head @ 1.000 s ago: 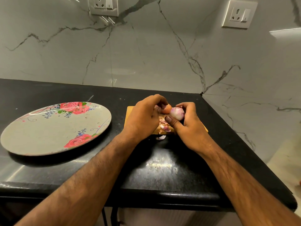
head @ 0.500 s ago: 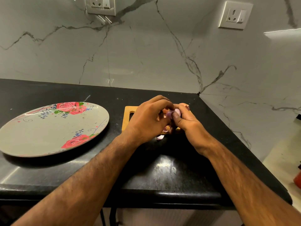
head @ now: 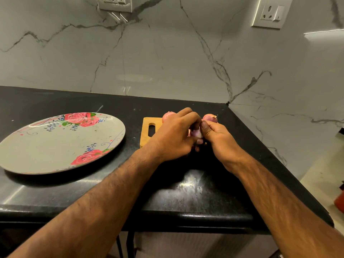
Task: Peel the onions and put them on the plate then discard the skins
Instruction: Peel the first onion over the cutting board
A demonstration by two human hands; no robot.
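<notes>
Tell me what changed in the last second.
The left hand closed in against the right hand, so the onion both grip is now mostly hidden between them. The hands drew slightly nearer the person; two other onions now show behind them on the board. Plate and board unmoved; both hands kept hold.

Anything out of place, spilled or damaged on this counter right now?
Nothing stands out. The left hand and right hand hold a part-peeled onion over the cutting board, as peeling would need. The plate sits flat on the counter and looks whole.
</notes>
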